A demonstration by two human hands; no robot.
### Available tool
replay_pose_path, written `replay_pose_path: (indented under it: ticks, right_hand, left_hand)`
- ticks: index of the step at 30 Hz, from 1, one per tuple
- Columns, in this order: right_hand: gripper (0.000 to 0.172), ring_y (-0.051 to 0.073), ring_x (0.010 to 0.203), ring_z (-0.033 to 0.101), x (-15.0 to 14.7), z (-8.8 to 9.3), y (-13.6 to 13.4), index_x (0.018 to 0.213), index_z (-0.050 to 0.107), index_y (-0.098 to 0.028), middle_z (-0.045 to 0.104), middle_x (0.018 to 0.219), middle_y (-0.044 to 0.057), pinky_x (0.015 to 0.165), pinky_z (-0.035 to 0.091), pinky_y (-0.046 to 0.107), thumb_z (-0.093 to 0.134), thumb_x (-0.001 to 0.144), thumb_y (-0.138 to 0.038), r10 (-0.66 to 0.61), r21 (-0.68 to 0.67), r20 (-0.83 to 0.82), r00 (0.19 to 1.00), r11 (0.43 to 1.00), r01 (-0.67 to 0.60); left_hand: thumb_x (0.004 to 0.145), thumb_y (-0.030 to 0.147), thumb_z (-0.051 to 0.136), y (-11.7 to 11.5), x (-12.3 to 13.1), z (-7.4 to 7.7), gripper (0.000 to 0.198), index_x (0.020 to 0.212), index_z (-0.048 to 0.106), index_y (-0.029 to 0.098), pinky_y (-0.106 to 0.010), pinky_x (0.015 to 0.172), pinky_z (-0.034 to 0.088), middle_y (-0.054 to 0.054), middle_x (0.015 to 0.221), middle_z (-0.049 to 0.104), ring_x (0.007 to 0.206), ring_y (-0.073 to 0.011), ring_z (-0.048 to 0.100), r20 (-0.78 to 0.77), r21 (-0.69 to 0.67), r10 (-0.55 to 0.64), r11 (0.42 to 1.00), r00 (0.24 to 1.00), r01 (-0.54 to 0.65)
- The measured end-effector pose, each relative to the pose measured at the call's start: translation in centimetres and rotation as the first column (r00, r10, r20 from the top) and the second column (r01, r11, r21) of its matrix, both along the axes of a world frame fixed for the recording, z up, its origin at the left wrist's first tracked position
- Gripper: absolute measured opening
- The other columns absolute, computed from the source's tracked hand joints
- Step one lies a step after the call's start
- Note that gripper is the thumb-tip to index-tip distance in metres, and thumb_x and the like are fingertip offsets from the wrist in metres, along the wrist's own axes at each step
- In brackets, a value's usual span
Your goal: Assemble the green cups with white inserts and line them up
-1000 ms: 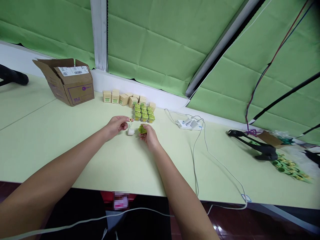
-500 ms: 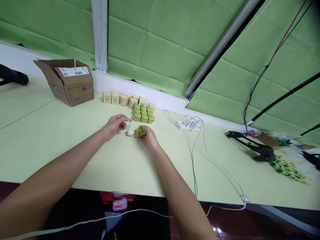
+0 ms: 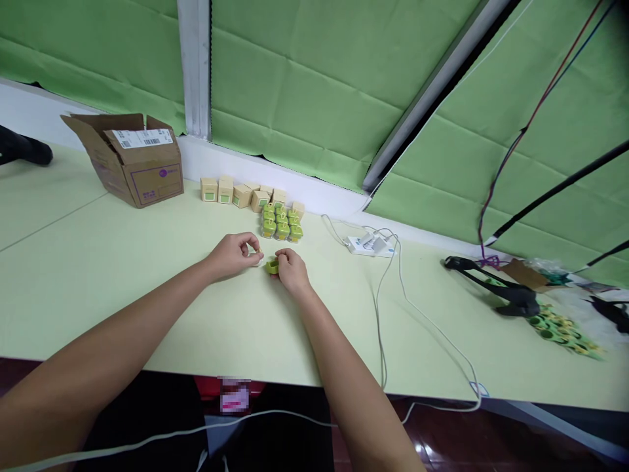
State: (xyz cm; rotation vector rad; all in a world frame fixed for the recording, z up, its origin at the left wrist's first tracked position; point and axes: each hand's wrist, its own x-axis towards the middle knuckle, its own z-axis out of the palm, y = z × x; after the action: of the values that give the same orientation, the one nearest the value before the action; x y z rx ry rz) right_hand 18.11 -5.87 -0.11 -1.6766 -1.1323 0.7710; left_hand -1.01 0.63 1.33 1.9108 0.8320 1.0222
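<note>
My right hand (image 3: 293,271) grips a small green hollow case cover (image 3: 272,267) between thumb and fingers, its open side showing. Just left of it, my left hand (image 3: 236,254) is closed in a pinch on a small pale piece (image 3: 260,250), too small to make out well. Under the left fingertips a bit of the white earbud case (image 3: 257,263) shows; the hand hides most of it. Beyond both hands stand several green case covers (image 3: 282,228) in clear packs, set in rows.
Several small tan boxes (image 3: 225,190) line the wall side. An open cardboard box (image 3: 156,182) stands back left. A white power strip (image 3: 371,245) with cables lies right of the hands. Farther right are a black stand-like object (image 3: 515,298) and green-yellow pieces (image 3: 565,334).
My left hand has moved down and right, covering most of the white earbud case. The green cover in my right hand has tilted and sits slightly lower and further left.
</note>
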Motion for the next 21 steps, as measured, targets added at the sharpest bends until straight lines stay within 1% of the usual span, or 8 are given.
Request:
replay_pose_path:
  ticks: [2, 3, 5, 8, 11, 15, 17, 21]
  right_hand:
    - [0.011, 0.018, 0.071, 0.061, 0.0, 0.1, -0.2, 0.09, 0.065, -0.026, 0.067, 0.091, 0.002, 0.067, 0.049, 0.031, 0.057, 0.085, -0.022, -0.003, 0.036, 0.152, 0.988, 0.999, -0.002]
    - [0.011, 0.019, 0.076, 0.06, 0.0, 0.1, -0.3, 0.089, 0.065, -0.026, 0.067, 0.091, 0.003, 0.072, 0.049, 0.032, 0.058, 0.084, -0.019, -0.007, 0.058, 0.223, 0.975, 0.998, -0.006]
    - [0.012, 0.021, 0.083, 0.059, 0.0, 0.2, -0.5, 0.086, 0.066, -0.025, 0.067, 0.091, 0.004, 0.079, 0.046, 0.033, 0.059, 0.083, -0.016, -0.017, 0.094, 0.331, 0.944, 0.995, -0.015]
    - [0.012, 0.022, 0.087, 0.057, 0.0, 0.3, -0.6, 0.084, 0.066, -0.025, 0.066, 0.092, 0.005, 0.082, 0.043, 0.034, 0.059, 0.084, -0.016, -0.02, 0.115, 0.423, 0.906, 0.993, -0.032]
    - [0.011, 0.021, 0.083, 0.055, 0.1, 0.3, -0.7, 0.082, 0.067, -0.025, 0.065, 0.091, 0.004, 0.081, 0.041, 0.033, 0.061, 0.084, -0.017, -0.034, 0.15, 0.403, 0.915, 0.988, -0.029]
    - [0.008, 0.021, 0.081, 0.054, 0.1, 1.2, -0.9, 0.081, 0.068, -0.026, 0.064, 0.085, 0.003, 0.081, 0.04, 0.033, 0.062, 0.086, -0.023, -0.088, 0.32, 0.309, 0.947, 0.947, -0.017]
    - [0.011, 0.022, 0.083, 0.054, -0.2, 1.8, -1.1, 0.082, 0.069, -0.027, 0.066, 0.084, 0.003, 0.082, 0.041, 0.033, 0.061, 0.089, -0.03, -0.047, 0.369, 0.304, 0.952, 0.926, -0.072]
    - [0.015, 0.021, 0.086, 0.055, -0.9, 2.2, -1.4, 0.079, 0.073, -0.027, 0.07, 0.085, 0.002, 0.08, 0.043, 0.032, 0.067, 0.088, -0.038, 0.084, 0.359, 0.289, 0.954, 0.914, -0.189]
  left_hand:
    - [0.076, 0.042, 0.077, -0.3, 0.0, -0.1, 0.02, 0.083, 0.073, 0.024, -0.028, 0.058, 0.036, 0.003, 0.06, 0.057, 0.056, -0.0144, 0.049, -0.136, 0.124, -0.01, 0.992, 0.991, 0.027]
    - [0.077, 0.04, 0.075, -0.4, 0.0, -0.1, 0.017, 0.084, 0.072, 0.024, -0.029, 0.059, 0.037, 0.002, 0.062, 0.058, 0.057, -0.0153, 0.05, -0.182, 0.166, -0.015, 0.985, 0.983, 0.046]
    - [0.08, 0.038, 0.071, -0.7, 0.0, 0.1, 0.015, 0.088, 0.072, 0.026, -0.03, 0.062, 0.039, 0.001, 0.071, 0.065, 0.062, -0.0173, 0.055, -0.246, 0.226, -0.014, 0.971, 0.969, 0.071]
    - [0.082, 0.035, 0.066, -0.8, 0.1, 0.2, 0.015, 0.094, 0.071, 0.026, -0.032, 0.07, 0.043, -0.002, 0.088, 0.073, 0.075, -0.0211, 0.062, -0.298, 0.29, -0.006, 0.952, 0.954, 0.097]
    - [0.083, 0.033, 0.064, -0.6, 0.1, 0.0, 0.018, 0.098, 0.071, 0.026, -0.035, 0.08, 0.045, -0.004, 0.098, 0.074, 0.09, -0.0251, 0.066, -0.312, 0.347, -0.019, 0.928, 0.95, 0.132]
    - [0.085, 0.031, 0.062, -0.5, 0.1, -0.2, 0.018, 0.1, 0.07, 0.025, -0.037, 0.086, 0.045, -0.006, 0.103, 0.074, 0.099, -0.0271, 0.066, -0.301, 0.416, -0.032, 0.895, 0.953, 0.162]
    - [0.087, 0.031, 0.062, -0.6, 0.2, -0.1, 0.017, 0.101, 0.07, 0.024, -0.037, 0.086, 0.045, -0.007, 0.104, 0.074, 0.101, -0.0274, 0.066, -0.281, 0.444, -0.024, 0.883, 0.96, 0.152]
    - [0.09, 0.031, 0.06, -1.1, 0.3, 0.2, 0.017, 0.102, 0.07, 0.023, -0.037, 0.085, 0.046, -0.008, 0.105, 0.074, 0.102, -0.0277, 0.066, -0.221, 0.474, 0.023, 0.876, 0.975, 0.087]
